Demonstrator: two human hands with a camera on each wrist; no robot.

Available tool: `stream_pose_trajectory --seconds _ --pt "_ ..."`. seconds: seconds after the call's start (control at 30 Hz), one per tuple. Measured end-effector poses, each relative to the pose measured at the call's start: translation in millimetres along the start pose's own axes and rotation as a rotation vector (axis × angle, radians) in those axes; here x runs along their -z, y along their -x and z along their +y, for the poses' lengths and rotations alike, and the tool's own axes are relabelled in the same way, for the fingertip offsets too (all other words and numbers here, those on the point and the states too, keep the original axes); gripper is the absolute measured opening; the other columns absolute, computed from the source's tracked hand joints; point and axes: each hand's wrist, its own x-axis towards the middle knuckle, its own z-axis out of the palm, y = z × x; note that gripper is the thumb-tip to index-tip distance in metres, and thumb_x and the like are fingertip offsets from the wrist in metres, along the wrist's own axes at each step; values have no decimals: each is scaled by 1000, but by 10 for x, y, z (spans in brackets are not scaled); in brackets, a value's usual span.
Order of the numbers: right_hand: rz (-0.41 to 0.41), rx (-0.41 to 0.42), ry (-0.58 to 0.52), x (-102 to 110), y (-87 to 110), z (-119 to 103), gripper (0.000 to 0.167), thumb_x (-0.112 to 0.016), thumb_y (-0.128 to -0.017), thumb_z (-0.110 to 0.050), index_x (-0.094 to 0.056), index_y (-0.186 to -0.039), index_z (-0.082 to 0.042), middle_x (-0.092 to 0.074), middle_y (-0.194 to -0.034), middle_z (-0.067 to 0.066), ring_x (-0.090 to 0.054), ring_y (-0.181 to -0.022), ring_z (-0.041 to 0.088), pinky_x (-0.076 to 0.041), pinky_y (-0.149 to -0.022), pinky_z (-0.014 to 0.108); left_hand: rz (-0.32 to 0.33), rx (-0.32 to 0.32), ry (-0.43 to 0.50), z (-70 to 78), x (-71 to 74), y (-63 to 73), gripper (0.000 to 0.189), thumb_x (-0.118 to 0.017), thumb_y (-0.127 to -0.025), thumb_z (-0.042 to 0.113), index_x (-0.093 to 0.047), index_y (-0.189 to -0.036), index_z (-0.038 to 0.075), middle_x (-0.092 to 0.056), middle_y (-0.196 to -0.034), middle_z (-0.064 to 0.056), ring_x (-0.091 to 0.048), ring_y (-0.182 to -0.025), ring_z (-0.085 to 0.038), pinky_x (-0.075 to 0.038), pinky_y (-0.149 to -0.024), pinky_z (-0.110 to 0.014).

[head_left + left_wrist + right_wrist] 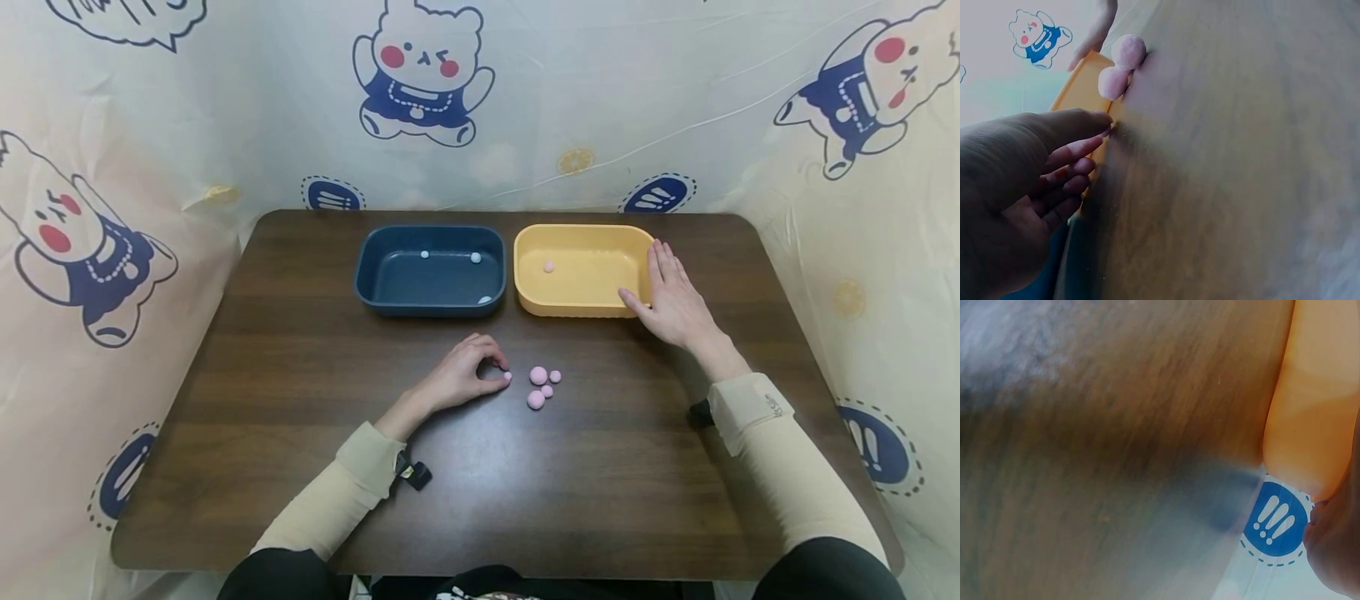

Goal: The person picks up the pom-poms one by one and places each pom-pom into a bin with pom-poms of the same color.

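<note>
My left hand (468,372) pinches a small pink ball (507,377) between thumb and fingertips, low over the table. Just right of it lies a loose group of pink balls (538,376), some larger and some smaller; two large ones also show past the thumb in the left wrist view. With fingers straight, my right hand (677,302) rests against the right side of the yellow tray (585,309). One pink ball (549,267) lies inside that tray. In the right wrist view, only part of the right hand (1338,544) shows, beside the tray's wall.
Left of the yellow tray stands a dark blue tray (431,309) holding a few pale blue pieces (476,258). Both trays are near the back edge of the brown wooden table (300,375). A patterned curtain (525,83) hangs behind and at both sides.
</note>
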Motion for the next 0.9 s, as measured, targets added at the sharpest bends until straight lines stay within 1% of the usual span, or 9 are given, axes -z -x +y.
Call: stream_pose_trajectory --seconds 0.07,0.1,0.13,0.3,0.4,0.47,0.63,0.77,0.9 --pt "-3 -1 0 2 0 2 107 -34 -109 -74 14 -173 -3 17 -184 17 7 -174 41 -3 -142 57 11 -2 3 18 2 9 15 -84 -97 29 -78 -105 17 -73 -108 2 -62 -108 -16 -52 -100 -38" --pt "-3 -2 0 2 0 3 107 -34 -109 -74 14 -173 -3 18 -184 17 7 -174 41 -3 -142 57 18 -2 13 -28 -25 2 13 -84 -97 29 -78 -104 19 -73 -107 3 -62 -107 -16 -51 -99 -38" --pt "-2 -2 0 3 -1 4 107 -34 -109 -74 14 -173 -3 18 -184 17 7 -174 41 -3 -142 58 21 -3 11 -31 -30 2 14 -83 -98 30 -78 -104 19 -73 -107 4 -62 -107 -15 -51 -99 -37" --pt "2 -3 -3 2 -4 14 107 -34 -109 -74 14 -173 -2 17 -184 18 7 -174 41 -4 -142 58 29 -5 6 9 -12 4 14 -83 -98 30 -78 -103 18 -73 -106 2 -62 -105 -16 -51 -97 -37" --pt "7 -2 -5 0 -6 18 107 -35 -109 -74 14 -173 -2 14 -185 20 7 -174 41 -4 -142 58 39 -1 14 27 -10 1 13 -83 -97 27 -78 -102 17 -73 -106 2 -62 -104 -17 -52 -96 -38" --pt "12 -1 -6 -3 -7 19 108 -35 -109 -74 13 -173 -2 12 -185 21 6 -174 41 -5 -141 58 47 8 21 7 -29 0 12 -84 -97 26 -77 -102 18 -72 -105 3 -62 -104 -15 -53 -96 -38" --pt "13 1 -11 -12 -6 15 107 -35 -109 -74 14 -173 -2 12 -185 21 6 -174 41 -5 -141 58 63 16 17 -107 -97 -2 9 -85 -95 23 -77 -99 21 -70 -103 7 -61 -101 -12 -56 -92 -37" --pt "7 -4 -13 -17 -2 12 107 -34 -109 -74 15 -173 -3 15 -185 19 7 -174 41 -4 -141 58 63 20 16 -156 -115 -3 10 -84 -93 20 -76 -98 21 -70 -102 7 -61 -100 -11 -56 -90 -34" --pt "2 -7 -16 -13 2 7 107 -35 -109 -73 15 -173 -3 17 -184 17 7 -174 40 -4 -141 58 71 32 52 -61 -43 22 9 -83 -92 18 -76 -98 17 -71 -102 2 -62 -100 -14 -55 -91 -34"
